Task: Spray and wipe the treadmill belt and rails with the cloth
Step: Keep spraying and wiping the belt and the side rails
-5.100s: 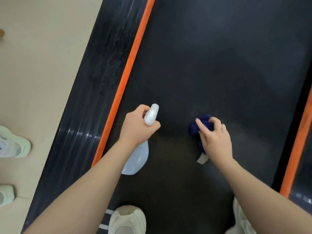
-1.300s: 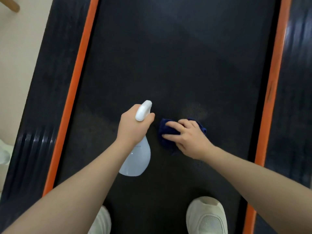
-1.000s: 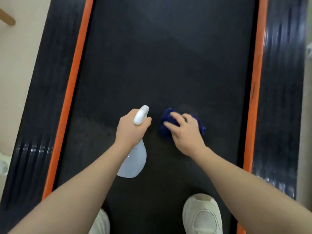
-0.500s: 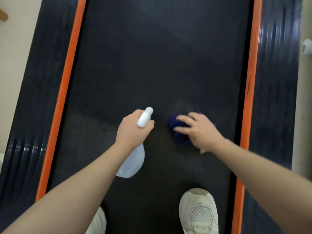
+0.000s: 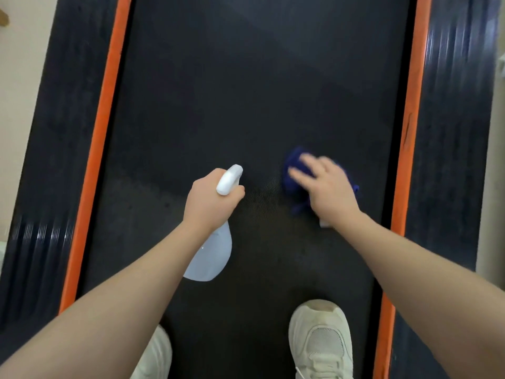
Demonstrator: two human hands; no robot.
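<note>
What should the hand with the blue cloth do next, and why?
Probably slide the blue cloth sideways toward the right orange rail. The right hand presses it flat on the belt, with unwiped belt between it and that rail. The left hand only holds the spray bottle.

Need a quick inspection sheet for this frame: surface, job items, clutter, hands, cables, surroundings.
Surface: dark treadmill belt, speckled patch between the hands; orange-edged ribbed rails left and right.
Job's things: white spray bottle held over the belt, nozzle forward; blue cloth flat on the belt.
Clutter: nothing seen.
Hands: left hand grips the bottle neck; right hand presses the cloth, fingers motion-blurred.
Cables: nothing seen.
Surroundings: beige floor; two white shoes on the belt.
</note>
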